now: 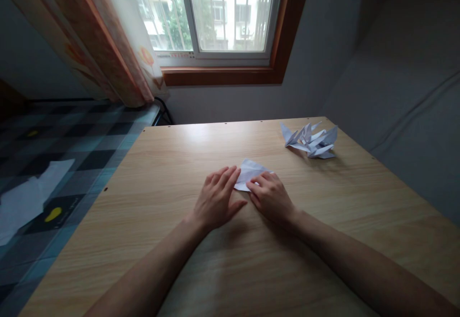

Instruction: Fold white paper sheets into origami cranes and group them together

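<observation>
Fingers (224,179) of the left hand (215,201) and right hand (271,196) lie flat, close together, pressing a partly folded white paper (250,171) at centre of the bench (172,173); finished paper cranes (312,141) sit upper right, this fold apparently early.

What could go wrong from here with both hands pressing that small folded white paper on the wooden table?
1. The small folded white paper lies on smooth light wooden table; pressed by left hand and right hand only at its near edge, it might slide and crease crooked.
2. The fingers hide the near part, so misaligned edges could go unnoticed.
3. The pile of finished white folded paper figures sits close to the table's right edge; a sweeping arm could knock it off.
</observation>
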Demonstrator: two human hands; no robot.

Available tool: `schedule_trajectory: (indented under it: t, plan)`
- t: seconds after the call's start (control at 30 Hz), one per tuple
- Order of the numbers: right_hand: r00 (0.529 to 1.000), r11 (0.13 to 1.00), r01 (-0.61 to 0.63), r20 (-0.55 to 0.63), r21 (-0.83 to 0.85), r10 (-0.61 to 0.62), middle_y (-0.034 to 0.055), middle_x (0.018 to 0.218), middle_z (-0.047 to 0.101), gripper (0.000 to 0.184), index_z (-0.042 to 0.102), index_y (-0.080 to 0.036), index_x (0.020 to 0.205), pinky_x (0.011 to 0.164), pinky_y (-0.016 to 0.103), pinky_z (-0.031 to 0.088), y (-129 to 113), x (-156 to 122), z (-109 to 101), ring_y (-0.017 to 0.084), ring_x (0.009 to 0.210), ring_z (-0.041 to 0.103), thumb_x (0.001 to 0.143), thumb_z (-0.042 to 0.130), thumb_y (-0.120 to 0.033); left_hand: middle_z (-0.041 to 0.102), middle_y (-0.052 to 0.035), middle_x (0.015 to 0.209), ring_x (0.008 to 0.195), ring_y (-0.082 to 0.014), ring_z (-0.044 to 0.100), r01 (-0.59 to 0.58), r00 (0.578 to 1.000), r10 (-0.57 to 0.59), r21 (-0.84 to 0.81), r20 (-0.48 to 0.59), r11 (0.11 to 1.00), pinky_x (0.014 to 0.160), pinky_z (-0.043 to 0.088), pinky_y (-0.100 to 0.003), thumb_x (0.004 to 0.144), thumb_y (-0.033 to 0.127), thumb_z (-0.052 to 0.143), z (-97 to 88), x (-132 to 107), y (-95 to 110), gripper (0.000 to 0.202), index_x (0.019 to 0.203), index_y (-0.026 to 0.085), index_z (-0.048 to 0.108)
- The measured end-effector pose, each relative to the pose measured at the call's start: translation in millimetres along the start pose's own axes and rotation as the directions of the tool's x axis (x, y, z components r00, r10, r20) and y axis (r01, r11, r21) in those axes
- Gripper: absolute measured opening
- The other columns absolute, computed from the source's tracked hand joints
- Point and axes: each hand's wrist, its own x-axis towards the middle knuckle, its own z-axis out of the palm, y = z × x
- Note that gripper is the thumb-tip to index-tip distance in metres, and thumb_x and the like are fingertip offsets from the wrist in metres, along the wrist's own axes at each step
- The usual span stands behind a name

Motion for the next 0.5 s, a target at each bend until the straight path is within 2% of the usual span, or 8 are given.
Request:
schedule_trajectory:
  t: [0.07, 0.17, 0.27, 0.33, 0.4, 0.5]
  plan:
    - [0.995, 1.0, -0.003, 0.103, 0.025, 0.0, 0.01, 0.097, 0.071, 0.019, 0.07, -0.015, 0.096, 0.084, 0.043, 0.044, -4.1, 0.0, 1.4, 0.027, 0.092, 0.058, 0.087, 0.059, -0.028, 0.056, -0.0151, 0.136, 0.126, -0.0315, 0.048, -0.025, 0.992, 0.027, -0.023, 0.124, 0.999, 0.103, 0.038, -0.046, 0.091, 0.05, 0.049, -1.4, 1.8, 0.7, 0.054, 0.133, 0.015, 0.05]
    - [0.989, 0.991, -0.024, 0.146, 0.134, 0.004, 0.0083, 0.103, 0.071, 0.022, 0.07, -0.017, 0.098, 0.091, 0.043, 0.043, 0.5, 1.7, -1.4, 0.025, 0.096, 0.059, 0.09, 0.053, -0.029, 0.061, -0.012, 0.13, 0.119, -0.0289, 0.055, -0.006, 0.971, 0.016, -0.041, 0.237, 0.999, 0.099, 0.042, -0.045, 0.095, 0.047, 0.044, -5.1, 5.0, 1.6, 0.043, 0.119, 0.016, 0.062]
    - [0.993, 0.979, -0.021, 0.117, 0.203, -0.003, 0.0098, 0.116, 0.068, 0.03, 0.067, -0.015, 0.111, 0.099, 0.039, 0.042, 14.2, 5.8, -1.0, 0.023, 0.108, 0.058, 0.093, 0.044, -0.023, 0.063, -0.0118, 0.129, 0.121, -0.0281, 0.056, -0.031, 0.964, 0.05, -0.077, 0.261, 0.997, 0.1, 0.043, -0.044, 0.094, 0.047, 0.045, -6.7, 6.3, 0.8, 0.043, 0.119, 0.016, 0.062]
    - [0.994, 0.986, 0.013, 0.103, 0.167, -0.03, 0.0159, 0.137, 0.055, 0.042, 0.056, -0.008, 0.13, 0.107, 0.041, 0.036, 22.5, 9.4, 3.1, 0.026, 0.127, 0.048, 0.094, 0.046, -0.028, 0.063, -0.0115, 0.129, 0.123, -0.0268, 0.056, -0.075, 0.959, 0.104, -0.12, 0.262, 0.99, 0.103, 0.043, -0.044, 0.093, 0.047, 0.046, -5.7, 5.9, -0.8, 0.042, 0.119, 0.017, 0.062]
    - [0.978, 0.988, 0.087, 0.179, 0.13, -0.11, 0.0181, 0.149, 0.041, 0.055, 0.043, -0.006, 0.141, 0.113, 0.045, 0.029, 27.3, 12.3, 8.7, 0.027, 0.139, 0.036, 0.095, 0.045, -0.036, 0.063, -0.0117, 0.129, 0.124, -0.0256, 0.055, -0.11, 0.955, 0.145, -0.147, 0.258, 0.983, 0.106, 0.041, -0.044, 0.093, 0.045, 0.046, -4.2, 5.3, -2.2, 0.041, 0.119, 0.017, 0.062]
    - [0.928, 0.984, 0.143, 0.332, 0.11, -0.172, 0.0172, 0.153, 0.034, 0.064, 0.036, -0.008, 0.146, 0.116, 0.047, 0.024, 28.5, 13.4, 14.7, 0.027, 0.143, 0.03, 0.096, 0.04, -0.048, 0.061, -0.0127, 0.131, 0.124, -0.0258, 0.055, -0.131, 0.951, 0.162, -0.134, 0.265, 0.982, 0.108, 0.04, -0.045, 0.094, 0.042, 0.045, -3.3, 5.6, -2.6, 0.038, 0.117, 0.016, 0.062]
